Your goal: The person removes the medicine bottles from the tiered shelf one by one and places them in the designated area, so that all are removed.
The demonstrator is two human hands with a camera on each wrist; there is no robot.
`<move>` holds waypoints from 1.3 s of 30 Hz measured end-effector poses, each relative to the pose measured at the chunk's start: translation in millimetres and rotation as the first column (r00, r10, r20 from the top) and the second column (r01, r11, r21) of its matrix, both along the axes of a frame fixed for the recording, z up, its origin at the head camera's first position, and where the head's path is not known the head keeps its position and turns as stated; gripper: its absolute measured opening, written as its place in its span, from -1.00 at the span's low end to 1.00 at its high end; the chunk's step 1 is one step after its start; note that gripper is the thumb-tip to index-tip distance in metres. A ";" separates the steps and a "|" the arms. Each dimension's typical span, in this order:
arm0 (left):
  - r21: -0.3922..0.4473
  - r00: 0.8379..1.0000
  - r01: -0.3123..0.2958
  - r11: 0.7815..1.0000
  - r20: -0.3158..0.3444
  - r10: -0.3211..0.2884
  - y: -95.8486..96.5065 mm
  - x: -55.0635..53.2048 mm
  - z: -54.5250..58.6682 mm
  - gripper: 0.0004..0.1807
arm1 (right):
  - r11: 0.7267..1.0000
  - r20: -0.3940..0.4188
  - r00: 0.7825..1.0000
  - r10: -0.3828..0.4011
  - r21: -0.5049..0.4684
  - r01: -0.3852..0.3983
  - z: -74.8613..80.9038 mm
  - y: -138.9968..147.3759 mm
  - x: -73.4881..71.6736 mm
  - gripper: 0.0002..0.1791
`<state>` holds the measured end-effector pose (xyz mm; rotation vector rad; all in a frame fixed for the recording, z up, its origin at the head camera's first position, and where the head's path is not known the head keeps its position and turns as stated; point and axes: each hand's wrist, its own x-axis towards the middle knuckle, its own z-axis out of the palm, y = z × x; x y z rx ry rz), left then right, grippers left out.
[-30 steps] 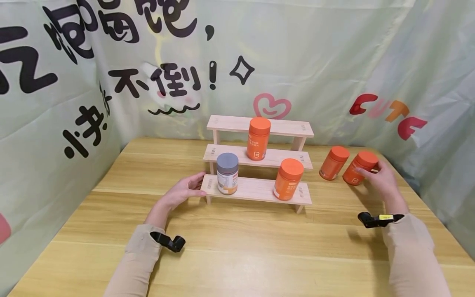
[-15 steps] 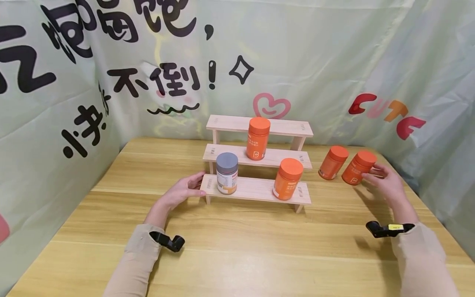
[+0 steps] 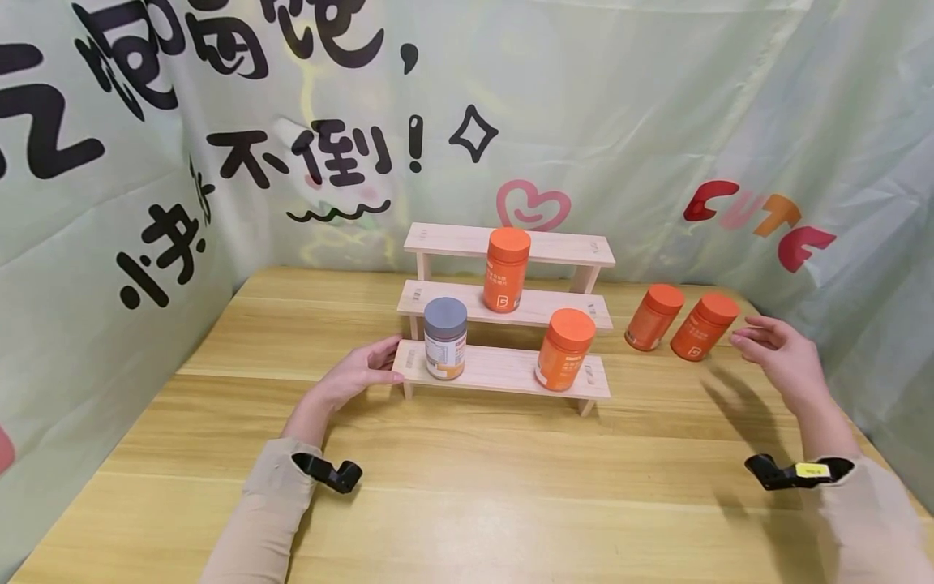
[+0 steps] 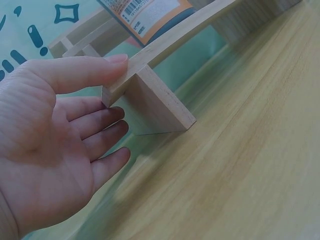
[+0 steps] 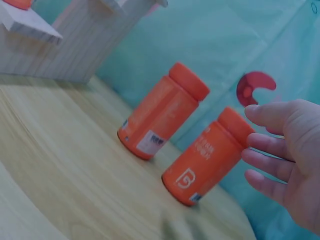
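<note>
My left hand (image 3: 357,377) holds the left end of the lowest step of a three-tier wooden stand (image 3: 503,369). In the left wrist view, its thumb (image 4: 95,72) lies on the board and the other fingers are at and below the board's end. A grey-capped jar (image 3: 446,341) stands on that step at the left, an orange jar (image 3: 563,353) at the right. Another orange jar (image 3: 506,272) is on the middle step. My right hand (image 3: 784,357) holds nothing, fingers loosely bent, just right of two orange jars (image 3: 702,328) (image 5: 207,157) upright on the table.
The wooden table (image 3: 438,503) reaches back to a pale green printed cloth (image 3: 620,105), which also hangs along the left and right sides. Black wrist cameras (image 3: 332,474) sit on both sleeves.
My right hand has let go of the rightmost orange jar and moved off to the right, towards me. The left hand keeps its place on the stand.
</note>
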<state>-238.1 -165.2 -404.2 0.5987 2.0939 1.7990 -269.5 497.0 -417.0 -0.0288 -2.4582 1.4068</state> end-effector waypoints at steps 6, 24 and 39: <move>-0.001 1.000 0.003 1.000 0.004 -0.003 0.5 1.0 0.4 -0.11 | 0.997 0.047 0.997 0.068 -0.023 -0.067 41.4 -33.8 23.5 -0.43; -0.007 1.000 0.002 1.000 -0.002 -0.002 -0.1 -0.5 -0.8 -0.11 | 0.969 0.132 0.977 0.165 0.164 -0.186 133.0 -143.7 57.5 -0.32; -0.001 1.000 -0.006 1.000 0.005 0.006 0.4 0.3 -0.2 -0.11 | 0.932 0.159 0.946 0.282 0.191 -0.309 163.4 -217.7 29.8 -0.25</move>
